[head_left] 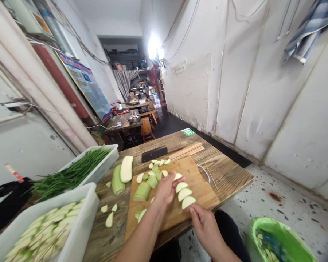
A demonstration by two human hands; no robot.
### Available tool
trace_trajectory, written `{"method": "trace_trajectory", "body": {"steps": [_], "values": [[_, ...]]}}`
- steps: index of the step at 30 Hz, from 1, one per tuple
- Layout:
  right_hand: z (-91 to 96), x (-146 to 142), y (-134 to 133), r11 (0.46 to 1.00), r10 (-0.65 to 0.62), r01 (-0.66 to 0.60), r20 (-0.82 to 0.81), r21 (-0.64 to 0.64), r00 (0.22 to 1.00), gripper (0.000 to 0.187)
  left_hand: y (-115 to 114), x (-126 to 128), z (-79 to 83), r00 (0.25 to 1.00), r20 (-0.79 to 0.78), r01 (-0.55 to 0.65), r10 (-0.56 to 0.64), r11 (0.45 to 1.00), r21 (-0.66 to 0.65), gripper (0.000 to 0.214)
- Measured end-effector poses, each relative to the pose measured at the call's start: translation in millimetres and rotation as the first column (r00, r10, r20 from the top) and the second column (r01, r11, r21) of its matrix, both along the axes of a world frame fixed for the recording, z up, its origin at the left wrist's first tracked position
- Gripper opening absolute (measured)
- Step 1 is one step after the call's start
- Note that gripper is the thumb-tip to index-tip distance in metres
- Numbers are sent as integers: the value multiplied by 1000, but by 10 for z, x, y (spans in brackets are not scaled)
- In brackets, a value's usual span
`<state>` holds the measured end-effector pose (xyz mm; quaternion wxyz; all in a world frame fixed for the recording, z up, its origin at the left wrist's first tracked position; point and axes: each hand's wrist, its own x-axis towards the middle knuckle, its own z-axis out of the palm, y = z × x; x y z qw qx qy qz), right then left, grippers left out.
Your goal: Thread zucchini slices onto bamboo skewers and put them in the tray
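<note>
On a wooden cutting board (202, 189) a short row of pale green squash slices (184, 193) runs between my two hands. My left hand (166, 189) is curled over the upper end of the row, its fingertips on the top slice. My right hand (205, 225) is at the table's near edge, thumb and finger pinched just below the lowest slice; what they grip is too thin to make out. More cut pieces (150, 180) lie on the board's left part. Two long squash halves (123, 173) rest beside it.
A cleaver (154, 153) and a bundle of bamboo skewers (187, 150) lie at the table's far side. On the left stand a white tray of chives (106, 163) and a white tray (84, 218) of skewered slices. A green-lined bin (278, 236) stands on the floor to the right.
</note>
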<state>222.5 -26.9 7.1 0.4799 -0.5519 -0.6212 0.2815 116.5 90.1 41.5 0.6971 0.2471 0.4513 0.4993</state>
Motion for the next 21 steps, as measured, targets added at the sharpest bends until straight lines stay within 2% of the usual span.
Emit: {"method": "trace_trajectory", "body": {"steps": [12,15,18,21], "values": [[-40,-22,26,1000,-22,22,4,4,1000,35,-48,30,-33,999,-17,31,-30,999,22,12],[-45,-20,37,1000,-25,25,2,-13,1000,35,-85,47,-75,998,10,66,-67,998,22,13],[-56,-4,62,999,-20,20,5,-24,1000,35,-102,55,-89,998,29,53,-54,998,25,14],[-70,14,88,1000,1,0,13,-30,1000,35,-121,18,-72,996,77,54,-55,998,11,22]]}}
